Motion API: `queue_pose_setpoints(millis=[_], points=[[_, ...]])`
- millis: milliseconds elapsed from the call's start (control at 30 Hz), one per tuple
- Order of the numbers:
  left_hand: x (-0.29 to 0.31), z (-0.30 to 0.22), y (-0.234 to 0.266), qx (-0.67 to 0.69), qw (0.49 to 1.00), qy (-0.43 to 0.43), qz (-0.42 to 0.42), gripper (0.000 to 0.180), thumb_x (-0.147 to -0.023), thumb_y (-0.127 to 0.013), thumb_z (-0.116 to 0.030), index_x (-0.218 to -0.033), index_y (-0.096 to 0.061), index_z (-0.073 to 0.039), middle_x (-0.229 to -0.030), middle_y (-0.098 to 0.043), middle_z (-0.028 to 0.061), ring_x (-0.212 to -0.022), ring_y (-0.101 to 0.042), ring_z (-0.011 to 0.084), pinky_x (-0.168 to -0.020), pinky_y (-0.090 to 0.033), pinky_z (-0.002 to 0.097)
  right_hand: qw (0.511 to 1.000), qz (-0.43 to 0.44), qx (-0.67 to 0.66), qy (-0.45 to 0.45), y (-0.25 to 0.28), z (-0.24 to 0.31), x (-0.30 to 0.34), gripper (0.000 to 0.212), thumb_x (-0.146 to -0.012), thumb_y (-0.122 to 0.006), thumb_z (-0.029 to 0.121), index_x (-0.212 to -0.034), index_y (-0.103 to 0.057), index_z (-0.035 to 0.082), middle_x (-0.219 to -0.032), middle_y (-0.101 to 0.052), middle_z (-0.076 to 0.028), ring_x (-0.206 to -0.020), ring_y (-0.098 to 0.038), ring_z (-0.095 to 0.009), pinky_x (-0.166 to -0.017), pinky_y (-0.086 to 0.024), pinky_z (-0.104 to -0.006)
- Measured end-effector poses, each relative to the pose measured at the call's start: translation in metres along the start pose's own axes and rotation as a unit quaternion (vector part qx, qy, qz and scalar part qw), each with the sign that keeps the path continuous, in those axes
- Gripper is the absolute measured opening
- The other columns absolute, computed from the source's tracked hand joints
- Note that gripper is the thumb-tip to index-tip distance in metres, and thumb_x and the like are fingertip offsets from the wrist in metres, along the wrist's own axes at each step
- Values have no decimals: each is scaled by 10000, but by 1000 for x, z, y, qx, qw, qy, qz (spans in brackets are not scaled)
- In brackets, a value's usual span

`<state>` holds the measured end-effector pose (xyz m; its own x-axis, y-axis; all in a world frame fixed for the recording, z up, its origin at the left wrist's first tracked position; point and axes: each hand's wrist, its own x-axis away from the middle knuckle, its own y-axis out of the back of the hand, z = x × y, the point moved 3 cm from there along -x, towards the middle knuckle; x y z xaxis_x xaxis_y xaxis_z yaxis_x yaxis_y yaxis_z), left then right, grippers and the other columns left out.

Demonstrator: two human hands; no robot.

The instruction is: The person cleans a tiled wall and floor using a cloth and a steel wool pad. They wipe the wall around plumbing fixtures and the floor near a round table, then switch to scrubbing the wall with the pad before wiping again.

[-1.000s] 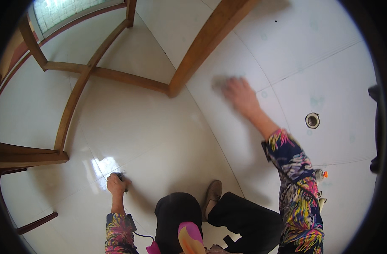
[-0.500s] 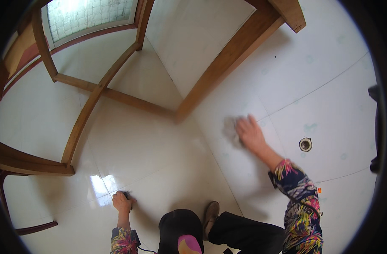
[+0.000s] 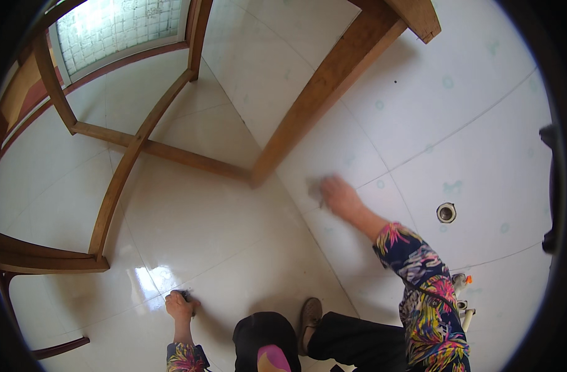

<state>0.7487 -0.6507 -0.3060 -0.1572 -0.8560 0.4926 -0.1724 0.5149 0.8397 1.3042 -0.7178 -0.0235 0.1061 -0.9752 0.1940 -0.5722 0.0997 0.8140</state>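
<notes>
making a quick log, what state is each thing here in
Left hand: closed on a dark object, against the floor
Right hand: blurred, holding a greyish thing at the tiled wall
Wooden frame: crossbars joined
Pipe fitting: open, unplugged
Orange-tipped fitting: partly behind sleeve
Patterned pane: bright
Floor: glossy, reflecting light
Brown shoe: worn

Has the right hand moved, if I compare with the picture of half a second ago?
Yes. The right hand has moved to the left, farther from the round metal-rimmed hole.
</notes>
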Motion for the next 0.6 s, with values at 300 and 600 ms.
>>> queue_pose_setpoints(millis=[300, 600], points=[[-9, 4, -4, -19, 1000, 1, 6, 779, -442, -947, -445, -1011, -608, -36, -1044, -635, 172, -998, -634, 341, -855, -553, 424, 981, -169, 40, -81, 88, -88, -37, 315, -745, -598, 92, -1034, -685, -1, -1146, -648, -143, -1171, -568, -276, -1132, -358, -476], [-4, 22, -1, -19, 999, 29, 39, 840, -490, -963, -429, -1099, -561, -12, -1090, -610, 183, -1025, -634, 332, -857, -563, 406, 912, -383, -24, -142, 127, -170, -140, 324, -934, -549, 183, -1221, -606, 45, -1231, -637, -134, -1174, -585, -288, -1008, -447, -433]])
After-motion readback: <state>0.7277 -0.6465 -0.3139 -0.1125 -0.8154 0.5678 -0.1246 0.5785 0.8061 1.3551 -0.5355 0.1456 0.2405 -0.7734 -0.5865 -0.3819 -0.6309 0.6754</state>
